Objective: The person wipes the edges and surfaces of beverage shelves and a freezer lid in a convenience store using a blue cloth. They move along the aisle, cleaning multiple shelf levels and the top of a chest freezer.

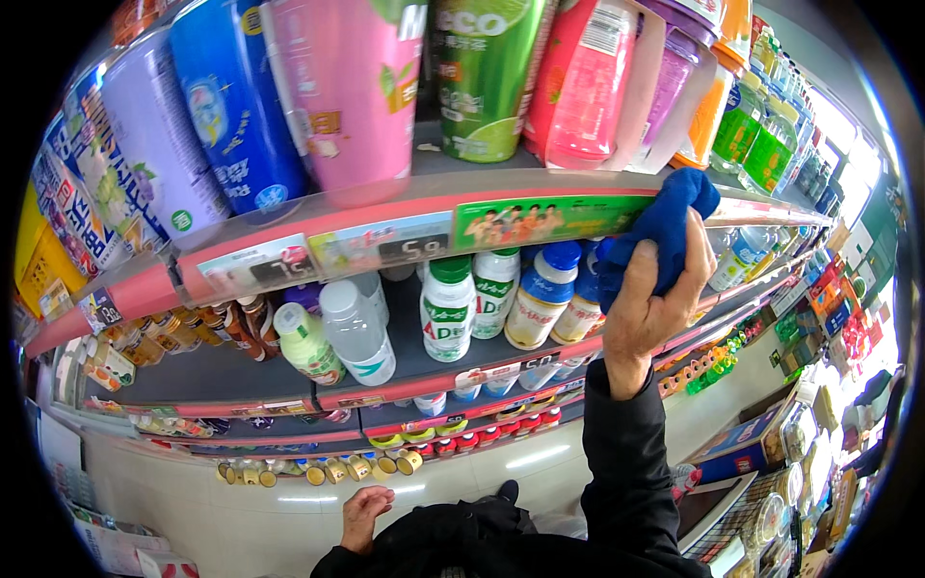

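My right hand grips a crumpled dark blue cloth against the front edge of the upper shelf. The cloth lies over the right end of a green picture strip in the clear label holder. Just left of that hand, on the shelf below, stand white bottles with blue caps; the cloth and hand partly hide one. White bottles with green caps are farther left. Low over the floor, my left hand hangs near my body, its fingers loosely bent, with nothing visible in it.
Large drink containers, including a pink one and a green one, line the upper shelf. A clear bottle leans below. Several lower tiers hold cups and bottles. Behind me to the right are a blue carton and a wire basket.
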`<action>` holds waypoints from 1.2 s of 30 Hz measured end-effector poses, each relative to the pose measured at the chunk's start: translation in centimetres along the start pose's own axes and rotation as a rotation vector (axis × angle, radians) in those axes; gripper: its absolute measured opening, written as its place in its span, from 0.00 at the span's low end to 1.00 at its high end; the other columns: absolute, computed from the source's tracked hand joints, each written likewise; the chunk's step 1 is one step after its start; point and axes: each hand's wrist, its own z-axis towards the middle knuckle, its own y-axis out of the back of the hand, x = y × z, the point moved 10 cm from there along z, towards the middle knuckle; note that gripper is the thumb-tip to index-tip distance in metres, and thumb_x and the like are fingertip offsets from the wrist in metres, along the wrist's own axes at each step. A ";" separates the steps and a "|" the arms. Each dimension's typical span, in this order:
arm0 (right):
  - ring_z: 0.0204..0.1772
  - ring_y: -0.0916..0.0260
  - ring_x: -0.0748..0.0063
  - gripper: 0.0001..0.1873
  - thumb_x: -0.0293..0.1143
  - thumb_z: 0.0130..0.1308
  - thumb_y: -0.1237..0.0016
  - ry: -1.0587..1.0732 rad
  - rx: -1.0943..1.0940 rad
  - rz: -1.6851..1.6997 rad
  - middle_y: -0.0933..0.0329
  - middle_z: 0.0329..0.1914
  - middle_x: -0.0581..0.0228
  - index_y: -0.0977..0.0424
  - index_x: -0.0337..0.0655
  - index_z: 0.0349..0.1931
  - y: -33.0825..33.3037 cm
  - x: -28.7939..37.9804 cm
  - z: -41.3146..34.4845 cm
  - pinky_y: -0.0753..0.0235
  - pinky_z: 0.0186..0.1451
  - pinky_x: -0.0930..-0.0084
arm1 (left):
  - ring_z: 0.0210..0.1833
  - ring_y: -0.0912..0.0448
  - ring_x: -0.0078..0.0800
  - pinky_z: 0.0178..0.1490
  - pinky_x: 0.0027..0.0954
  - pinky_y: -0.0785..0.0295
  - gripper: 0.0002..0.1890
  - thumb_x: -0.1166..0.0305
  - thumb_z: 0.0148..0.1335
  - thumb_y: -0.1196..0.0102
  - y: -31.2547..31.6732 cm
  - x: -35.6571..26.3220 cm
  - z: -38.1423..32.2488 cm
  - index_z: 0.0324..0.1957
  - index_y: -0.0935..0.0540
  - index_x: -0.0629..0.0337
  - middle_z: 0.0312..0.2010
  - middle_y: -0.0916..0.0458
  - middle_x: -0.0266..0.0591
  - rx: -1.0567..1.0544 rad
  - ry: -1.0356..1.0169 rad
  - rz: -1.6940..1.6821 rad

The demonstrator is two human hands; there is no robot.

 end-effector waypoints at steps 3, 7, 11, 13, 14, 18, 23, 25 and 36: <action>0.65 0.31 0.49 0.24 0.21 0.65 0.49 0.089 0.050 0.033 0.26 0.63 0.45 0.29 0.30 0.63 -1.0 4.0 -0.1 0.35 0.72 0.56 | 0.51 0.17 0.32 0.57 0.35 0.21 0.12 0.71 0.70 0.44 1.6 -0.4 -0.3 0.51 0.19 0.65 0.46 0.14 0.45 -0.009 -0.010 0.000; 0.61 0.25 0.42 0.29 0.21 0.50 0.43 0.292 0.098 0.212 0.22 0.55 0.47 0.26 0.33 0.57 -2.8 9.4 0.1 0.30 0.67 0.48 | 0.51 0.16 0.30 0.56 0.34 0.21 0.11 0.70 0.70 0.44 3.0 -1.3 -0.6 0.50 0.18 0.64 0.46 0.14 0.44 -0.054 -0.035 0.000; 0.55 0.22 0.45 0.31 0.22 0.44 0.41 0.377 0.276 0.317 0.22 0.51 0.49 0.26 0.35 0.55 -4.5 12.9 2.4 0.25 0.61 0.52 | 0.51 0.16 0.31 0.57 0.34 0.21 0.10 0.71 0.71 0.44 2.4 -1.8 -0.3 0.50 0.18 0.64 0.46 0.14 0.44 -0.056 -0.084 -0.041; 0.51 0.22 0.44 0.28 0.23 0.47 0.41 0.329 0.381 0.385 0.22 0.48 0.49 0.26 0.36 0.53 -5.5 13.2 4.5 0.25 0.56 0.54 | 0.51 0.16 0.30 0.57 0.34 0.21 0.10 0.72 0.71 0.45 1.4 -1.4 -0.2 0.50 0.18 0.64 0.46 0.14 0.44 -0.061 -0.061 -0.050; 0.47 0.22 0.43 0.25 0.23 0.49 0.42 0.295 0.449 0.408 0.22 0.46 0.49 0.26 0.36 0.52 -6.1 13.5 5.6 0.24 0.52 0.54 | 0.51 0.16 0.31 0.57 0.34 0.21 0.11 0.72 0.70 0.45 1.1 -1.4 -0.2 0.50 0.18 0.65 0.46 0.14 0.44 -0.058 -0.053 -0.044; 0.41 0.21 0.43 0.19 0.32 0.65 0.49 0.161 0.754 0.418 0.21 0.40 0.45 0.28 0.36 0.55 -8.6 13.5 7.4 0.23 0.50 0.59 | 0.51 0.17 0.31 0.58 0.34 0.22 0.11 0.72 0.70 0.44 -1.4 -0.8 0.2 0.50 0.18 0.67 0.46 0.14 0.44 -0.016 -0.044 -0.055; 0.41 0.20 0.54 0.19 0.33 0.66 0.49 -0.029 0.868 0.454 0.20 0.39 0.49 0.28 0.36 0.55 -10.6 11.8 8.1 0.23 0.51 0.63 | 0.51 0.17 0.30 0.58 0.34 0.22 0.10 0.72 0.69 0.43 -2.5 -0.7 -0.3 0.49 0.18 0.66 0.46 0.14 0.43 -0.035 -0.054 -0.073; 0.41 0.21 0.62 0.18 0.33 0.67 0.49 -0.096 0.805 0.512 0.19 0.38 0.54 0.27 0.36 0.55 -10.6 11.6 8.1 0.23 0.52 0.67 | 0.51 0.17 0.30 0.58 0.34 0.22 0.11 0.72 0.69 0.43 -2.2 -0.5 -0.8 0.49 0.17 0.66 0.46 0.14 0.43 -0.057 -0.045 -0.078; 0.46 0.18 0.53 0.26 0.39 0.68 0.57 -0.565 0.132 0.918 0.21 0.51 0.41 0.35 0.28 0.60 -2.2 7.2 0.2 0.16 0.49 0.59 | 0.52 0.16 0.32 0.59 0.34 0.23 0.12 0.73 0.70 0.43 0.5 -1.3 -1.1 0.52 0.18 0.68 0.48 0.13 0.46 -0.076 -0.074 -0.116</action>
